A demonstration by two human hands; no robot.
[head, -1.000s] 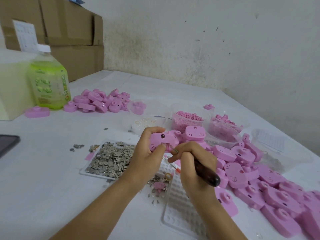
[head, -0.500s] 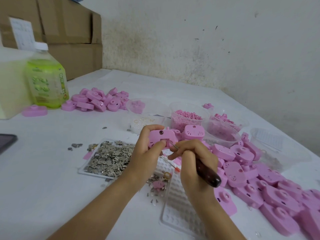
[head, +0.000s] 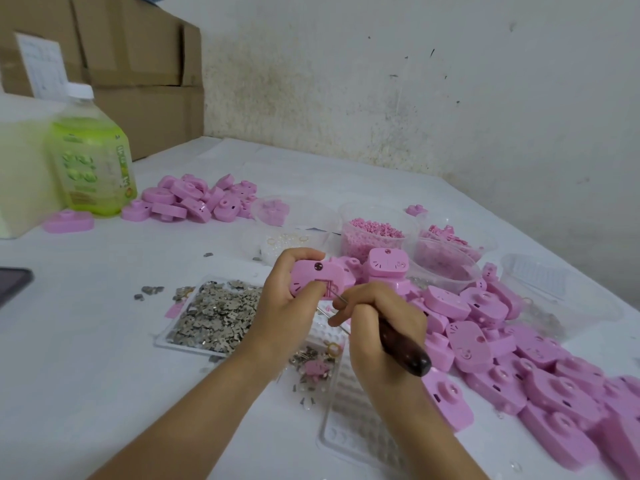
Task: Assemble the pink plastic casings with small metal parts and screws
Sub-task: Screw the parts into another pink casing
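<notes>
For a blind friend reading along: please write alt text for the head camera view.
A person's left hand holds a pink casing above a white table while the right hand holds a dark-handled tool, its metal tip at the casing's opening. A tray of small metal parts lies left; piles of pink casings lie right.

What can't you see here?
Head view: the tip of the tool is too thin to show what it touches in the pink casing.
Head view: the left hand covers the casing's underside.
Head view: the dark flat thing is cut off by the left edge.
</notes>
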